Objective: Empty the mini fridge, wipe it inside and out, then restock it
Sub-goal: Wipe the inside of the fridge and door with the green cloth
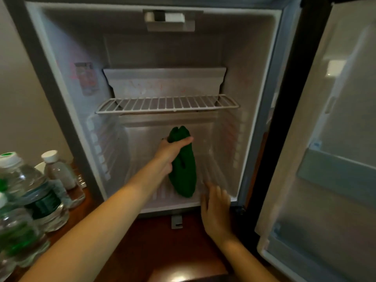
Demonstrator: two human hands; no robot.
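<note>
Reaching left hand [169, 153] around green cloth [184, 174]

Open mini fridge [254, 78], wire shelf [166, 103] bare, green cloth [184, 174] hanging inside its lower compartment.

Two slim bare forearms [105, 208], uncovered to the frame's edge, with bare left grip [171, 154] and right grip [215, 208].

The scene is being viewed by one wide-angle camera worn on the head; it is being aimed forward and down, from close by, into the open mini fridge [240, 64].
</note>
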